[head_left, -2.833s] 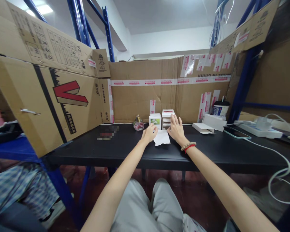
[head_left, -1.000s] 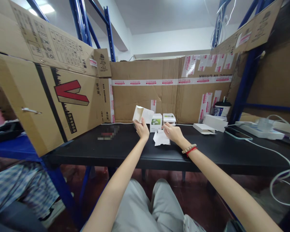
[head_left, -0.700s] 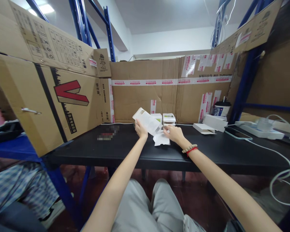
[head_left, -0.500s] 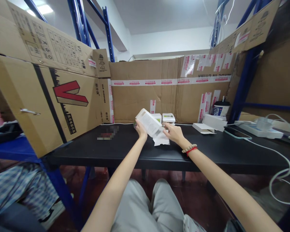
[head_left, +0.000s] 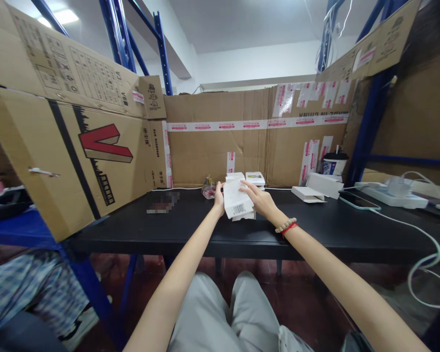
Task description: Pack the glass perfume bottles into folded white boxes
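Observation:
A small white carton with printed text and a barcode is held above the black table. My left hand closes around its left edge. From the right, my right hand rests its fingers on the carton's upper right side, gripping it. White card shows just under the carton's lower end; I cannot tell whether it belongs to it. Close to my left hand stands a glass perfume bottle with a gold-coloured neck and pinkish contents. Two more small white boxes, one a green-marked box, sit behind the carton.
White open boxes lie to the right, near a lidded cup. A phone, a power strip and a looping white cable occupy the right end. Cardboard walls enclose the back and left. A person's checked clothing shows lower left.
The carton has turned more upright, barcode end toward me, and shifted slightly right. My right hand has moved up onto its side. The perfume bottle, mostly hidden before, now shows.

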Motion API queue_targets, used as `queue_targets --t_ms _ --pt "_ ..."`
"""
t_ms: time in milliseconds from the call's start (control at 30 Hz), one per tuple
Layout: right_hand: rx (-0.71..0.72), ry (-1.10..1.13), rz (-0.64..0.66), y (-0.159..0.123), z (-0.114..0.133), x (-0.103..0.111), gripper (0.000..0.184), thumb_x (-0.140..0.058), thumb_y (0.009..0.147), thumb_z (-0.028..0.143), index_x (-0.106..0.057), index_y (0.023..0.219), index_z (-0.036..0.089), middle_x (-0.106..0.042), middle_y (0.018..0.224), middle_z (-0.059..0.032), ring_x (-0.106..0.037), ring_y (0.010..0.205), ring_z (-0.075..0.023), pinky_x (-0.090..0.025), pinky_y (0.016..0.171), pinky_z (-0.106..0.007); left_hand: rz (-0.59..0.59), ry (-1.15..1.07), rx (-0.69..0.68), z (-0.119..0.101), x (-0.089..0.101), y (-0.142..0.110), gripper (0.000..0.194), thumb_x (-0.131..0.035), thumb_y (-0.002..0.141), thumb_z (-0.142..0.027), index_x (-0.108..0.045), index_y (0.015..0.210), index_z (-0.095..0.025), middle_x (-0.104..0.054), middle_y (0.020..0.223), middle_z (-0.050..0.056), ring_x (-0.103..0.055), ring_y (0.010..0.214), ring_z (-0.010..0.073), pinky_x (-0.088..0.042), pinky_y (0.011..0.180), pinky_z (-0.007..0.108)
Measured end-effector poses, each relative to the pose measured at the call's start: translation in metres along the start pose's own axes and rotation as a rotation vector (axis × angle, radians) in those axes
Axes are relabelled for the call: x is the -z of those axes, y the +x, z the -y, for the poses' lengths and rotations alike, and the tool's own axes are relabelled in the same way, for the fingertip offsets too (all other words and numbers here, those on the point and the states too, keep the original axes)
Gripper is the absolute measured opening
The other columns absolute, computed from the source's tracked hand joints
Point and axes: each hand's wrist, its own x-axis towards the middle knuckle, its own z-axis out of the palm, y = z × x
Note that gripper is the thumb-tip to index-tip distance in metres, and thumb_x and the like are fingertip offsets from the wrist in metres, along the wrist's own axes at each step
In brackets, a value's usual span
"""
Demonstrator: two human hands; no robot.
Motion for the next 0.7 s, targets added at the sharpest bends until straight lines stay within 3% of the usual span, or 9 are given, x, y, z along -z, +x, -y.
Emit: queue_targets --t_ms 67,167,267,400,533,700 --pt "-0.1 0.072 -0.09 0.0 -0.001 -0.002 0.036 -0.042 0.086 0.02 -0.046 0.121 0.016 -0.049 0.131 -0.0128 -0.057 0.106 -0.0201 -0.05 0.064 -0.024 0.023 0.101 0.042 -0.002 0.0 -0.004 0.048 -0.025 0.087 -0.051 -0.054 0.096 -0.014 -0.054 0.052 -0.001 -0.049 0.042 0.0104 -0.04 0.047 0.022" --pt "-0.282 0.146 -0.185 -0.001 -0.005 -0.006 0.039 -0.038 0.089 0.033 -0.043 0.123 0.014 -0.056 0.123 -0.0137 -0.06 0.101 -0.0212 -0.049 0.067 -0.026 0.058 0.327 0.084 -0.002 -0.002 -0.013 0.032 -0.041 0.084 -0.042 -0.056 0.092 -0.015 -0.044 0.04 -0.006 -0.035 0.03 0.0075 -0.03 0.038 0.02" --pt "-0.494 0.198 -0.205 -0.001 -0.007 -0.008 0.045 -0.034 0.09 0.044 -0.046 0.12 0.013 -0.064 0.108 -0.0148 -0.064 0.089 -0.0243 -0.047 0.066 -0.028 0.174 0.389 0.167 -0.004 -0.005 -0.022 0.022 -0.057 0.074 -0.033 -0.059 0.085 -0.014 -0.047 0.039 -0.004 -0.04 0.031 0.0091 -0.03 0.037 0.021" --pt "-0.734 0.316 -0.242 0.001 -0.008 -0.007 0.055 -0.034 0.085 0.056 -0.049 0.113 0.011 -0.068 0.089 -0.0165 -0.065 0.08 -0.0284 -0.046 0.065 -0.032 0.363 0.39 0.26 -0.008 -0.007 -0.027 0.028 -0.058 0.073 -0.032 -0.056 0.095 -0.015 -0.054 0.046 -0.001 -0.052 0.039 0.0116 -0.036 0.04 0.02" --pt "-0.827 0.492 -0.349 0.002 -0.009 -0.002 0.058 -0.038 0.082 0.058 -0.044 0.118 0.013 -0.068 0.091 -0.015 -0.064 0.08 -0.0275 -0.047 0.069 -0.035 0.415 0.284 0.253 -0.008 -0.006 -0.024 0.032 -0.052 0.077 -0.03 -0.051 0.106 -0.017 -0.061 0.059 0.002 -0.06 0.048 0.0144 -0.041 0.042 0.02" --pt "-0.898 0.828 -0.382 0.004 -0.012 -0.002 0.065 -0.037 0.084 0.052 -0.021 0.137 0.019 -0.066 0.098 -0.0104 -0.064 0.074 -0.0211 -0.05 0.064 -0.032 0.529 0.232 0.326 -0.006 -0.005 -0.024 0.019 -0.054 0.073 -0.025 -0.06 0.088 -0.014 -0.068 0.089 0.013 -0.063 0.062 0.0167 -0.048 0.05 0.024"
